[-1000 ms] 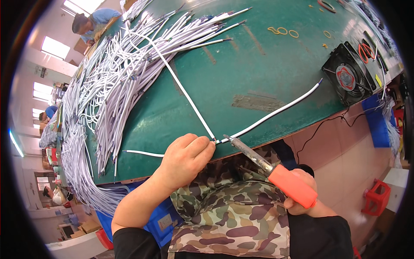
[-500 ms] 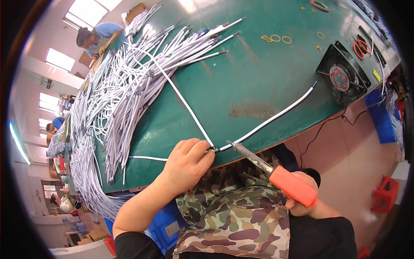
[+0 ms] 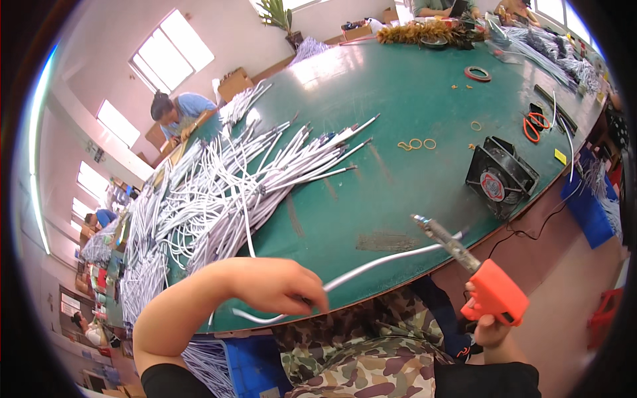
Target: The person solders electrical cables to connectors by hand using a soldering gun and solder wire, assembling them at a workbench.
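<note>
My left hand [image 3: 282, 288] is at the near edge of the green table, fingers curled closed around a white cable [image 3: 381, 261]. One stretch of the cable runs right across the tabletop. Other white lengths come out behind and to the left of the hand; the joint is hidden by my fingers. My right hand [image 3: 490, 328], off the table's edge, grips a soldering iron [image 3: 497, 292] by its orange handle. Its metal tip points up and left, above the table and apart from my left hand, with the cable's right end behind the shaft.
A large heap of white cables [image 3: 225, 192] covers the table's left. At right lie a black fan [image 3: 494, 182], orange-handled scissors [image 3: 533, 127], rubber bands [image 3: 415, 144] and a tape roll [image 3: 478, 73]. A blue bin [image 3: 255, 368] stands below. A co-worker [image 3: 182, 113] leans over the far left edge.
The soldering iron has moved right and away from the cable joint. My left hand has turned over, its fingers now curled inward around the cable. The view has tilted up.
</note>
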Demonstrator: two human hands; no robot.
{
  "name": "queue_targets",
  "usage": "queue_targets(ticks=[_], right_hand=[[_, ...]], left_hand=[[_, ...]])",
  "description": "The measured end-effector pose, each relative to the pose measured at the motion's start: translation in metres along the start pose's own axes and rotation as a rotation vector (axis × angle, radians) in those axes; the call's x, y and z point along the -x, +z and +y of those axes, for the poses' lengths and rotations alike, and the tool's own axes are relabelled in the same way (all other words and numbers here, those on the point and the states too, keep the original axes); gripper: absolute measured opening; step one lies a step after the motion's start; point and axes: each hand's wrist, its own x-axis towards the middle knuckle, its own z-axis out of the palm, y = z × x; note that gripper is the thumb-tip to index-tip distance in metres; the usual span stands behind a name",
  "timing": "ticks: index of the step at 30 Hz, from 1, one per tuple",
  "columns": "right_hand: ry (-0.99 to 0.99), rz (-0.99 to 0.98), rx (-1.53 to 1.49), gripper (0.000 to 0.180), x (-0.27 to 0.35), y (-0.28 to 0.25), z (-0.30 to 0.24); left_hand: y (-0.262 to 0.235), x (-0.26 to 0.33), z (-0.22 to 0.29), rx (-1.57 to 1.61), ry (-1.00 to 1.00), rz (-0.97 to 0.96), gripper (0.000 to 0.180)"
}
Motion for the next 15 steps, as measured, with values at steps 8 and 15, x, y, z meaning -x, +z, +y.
queue_targets(ticks=[8,15], right_hand=[[-0.089,0.252,0.029,0.083,-0.031,-0.037,-0.016],[-0.01,0.242,-0.221,0.099,-0.037,0.003,-0.032]], left_hand=[[-0.008,0.146,0.041,0.656,0.104,1.783,0.014],[0.09,-0.025,-0.055,1.304,0.31,1.657,0.008]])
